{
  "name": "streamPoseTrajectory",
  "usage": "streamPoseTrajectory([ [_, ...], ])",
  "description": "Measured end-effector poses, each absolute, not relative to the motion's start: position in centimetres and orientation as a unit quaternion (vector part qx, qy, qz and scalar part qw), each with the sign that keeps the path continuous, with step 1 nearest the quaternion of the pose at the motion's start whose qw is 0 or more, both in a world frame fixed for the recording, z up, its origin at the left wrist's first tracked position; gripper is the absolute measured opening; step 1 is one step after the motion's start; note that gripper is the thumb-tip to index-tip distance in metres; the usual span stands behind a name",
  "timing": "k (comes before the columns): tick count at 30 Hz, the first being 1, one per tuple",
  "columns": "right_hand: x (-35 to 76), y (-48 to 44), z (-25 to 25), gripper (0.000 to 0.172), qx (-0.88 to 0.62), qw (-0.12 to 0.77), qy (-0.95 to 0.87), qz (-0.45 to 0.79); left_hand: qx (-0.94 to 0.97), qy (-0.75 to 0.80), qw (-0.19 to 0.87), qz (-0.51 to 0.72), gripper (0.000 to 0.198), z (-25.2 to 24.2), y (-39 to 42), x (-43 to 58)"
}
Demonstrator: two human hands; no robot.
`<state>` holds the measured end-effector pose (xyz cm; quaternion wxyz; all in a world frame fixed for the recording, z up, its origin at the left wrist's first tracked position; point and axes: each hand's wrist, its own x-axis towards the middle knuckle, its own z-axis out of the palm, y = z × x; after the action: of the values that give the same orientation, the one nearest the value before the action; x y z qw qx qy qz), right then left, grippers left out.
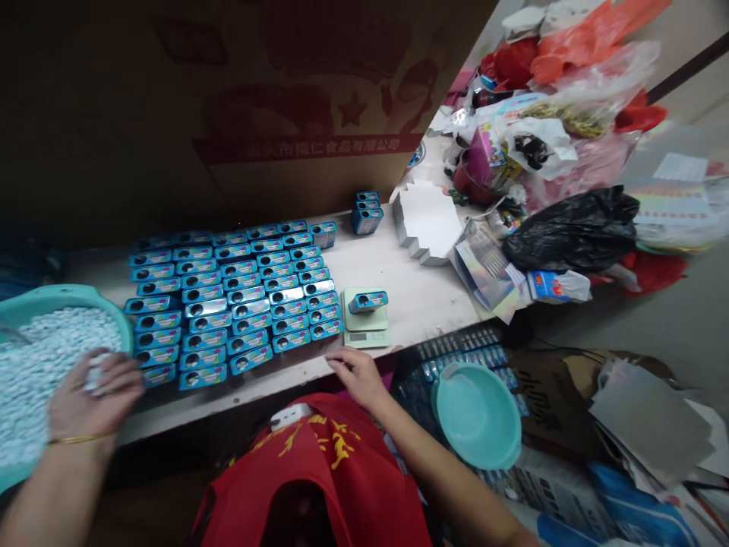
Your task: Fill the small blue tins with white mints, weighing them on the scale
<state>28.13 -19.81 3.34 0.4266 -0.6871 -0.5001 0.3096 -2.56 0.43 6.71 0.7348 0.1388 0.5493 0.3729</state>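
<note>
My left hand (pixel 96 391) is cupped around a few small white candies (pixel 94 372), above a turquoise basin (pixel 126 319) filled with pale candies (pixel 68 334). My right hand (pixel 358 374) rests at the table's front edge, fingers loosely apart, holding nothing visible. Just beyond it stands a small pale-green scale (pixel 367 319) bearing one blue tin (pixel 368 301). Between the basin and the scale, rows of blue tins (pixel 244 310) stand close together, each showing a dark or white-filled hole in its top.
A large cardboard box (pixel 256 99) walls off the table's back. Three more tins (pixel 367 216) and a stack of white card (pixel 430 220) stand behind the scale. Bags, including a black one (pixel 575 228), pile up at right. An aqua basin (pixel 478 414) sits below the table.
</note>
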Motion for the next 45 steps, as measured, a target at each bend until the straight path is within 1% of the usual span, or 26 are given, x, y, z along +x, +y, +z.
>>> streamPoseTrajectory([
  [1, 27.3, -18.8, 4.3, 0.017, -0.665, 0.428, -0.528, 0.311, 0.109, 0.472, 0.791, 0.374, 0.022, 6.7, -0.9, 0.1],
  [2, 26.7, -17.9, 5.3, 0.019, -0.646, 0.426, -0.556, 0.304, 0.072, 0.431, 0.830, 0.348, 0.019, 6.5, -2.4, 2.9],
  [3, 26.2, -17.1, 6.2, 0.021, -0.631, 0.417, -0.587, 0.288, 0.037, 0.419, 0.858, 0.296, 0.016, 6.1, -3.8, 5.7],
  [4, 25.9, -16.4, 7.0, 0.023, -0.623, 0.397, -0.620, 0.266, 0.012, 0.432, 0.863, 0.263, 0.017, 5.6, -5.1, 8.4],
  [6, 25.9, -15.5, 7.8, 0.028, -0.625, 0.324, -0.678, 0.212, -0.019, 0.429, 0.873, 0.232, 0.018, 4.4, -7.2, 12.9],
  [7, 26.0, -15.3, 7.8, 0.030, -0.634, 0.279, -0.698, 0.184, -0.029, 0.414, 0.886, 0.207, 0.018, 3.9, -7.9, 14.7],
  [9, 26.7, -15.2, 7.0, 0.035, -0.656, 0.200, -0.715, 0.136, -0.039, 0.394, 0.898, 0.193, 0.020, 3.1, -8.9, 17.3],
  [11, 27.7, -15.4, 5.9, 0.036, -0.668, 0.153, -0.720, 0.110, -0.046, 0.386, 0.902, 0.188, 0.021, 2.7, -9.4, 19.0],
  [13, 28.9, -15.5, 4.9, 0.033, -0.667, 0.132, -0.725, 0.109, -0.052, 0.392, 0.899, 0.187, 0.021, 2.6, -9.5, 20.2],
  [15, 30.3, -15.5, 4.2, 0.028, -0.664, 0.145, -0.723, 0.124, -0.058, 0.406, 0.891, 0.195, 0.020, 2.7, -9.5, 21.3],
  [16, 31.1, -15.5, 4.0, 0.026, -0.663, 0.166, -0.717, 0.134, -0.061, 0.410, 0.887, 0.204, 0.020, 2.7, -9.5, 21.8],
  [21, 34.9, -15.0, 4.0, 0.024, -0.668, 0.327, -0.643, 0.182, -0.059, 0.382, 0.892, 0.236, 0.019, 2.9, -9.0, 24.4],
  [24, 37.1, -14.8, 4.2, 0.020, -0.680, 0.382, -0.594, 0.197, -0.028, 0.383, 0.893, 0.233, 0.018, 2.9, -8.4, 25.4],
  [26, 38.4, -14.6, 3.9, 0.017, -0.697, 0.391, -0.569, 0.195, -0.009, 0.396, 0.890, 0.225, 0.017, 2.7, -8.0, 25.6],
  [29, 40.1, -14.5, 2.9, 0.015, -0.720, 0.378, -0.548, 0.194, 0.000, 0.416, 0.882, 0.221, 0.017, 2.4, -7.7, 25.3],
  [33, 40.9, -14.5, 1.7, 0.019, -0.725, 0.378, -0.544, 0.189, -0.008, 0.420, 0.878, 0.230, 0.018, 2.2, -7.9, 24.2],
  [38, 40.9, -15.2, 2.1, 0.022, -0.724, 0.409, -0.526, 0.179, -0.017, 0.446, 0.864, 0.234, 0.017, 2.8, -8.6, 22.1],
  [42, 41.6, -16.8, 2.5, 0.020, -0.750, 0.444, -0.463, 0.163, -0.008, 0.469, 0.850, 0.238, 0.016, 3.1, -9.3, 19.6],
  [45, 42.6, -18.4, 2.1, 0.020, -0.768, 0.467, -0.408, 0.161, 0.002, 0.457, 0.862, 0.222, 0.017, 3.1, -9.9, 17.6],
])
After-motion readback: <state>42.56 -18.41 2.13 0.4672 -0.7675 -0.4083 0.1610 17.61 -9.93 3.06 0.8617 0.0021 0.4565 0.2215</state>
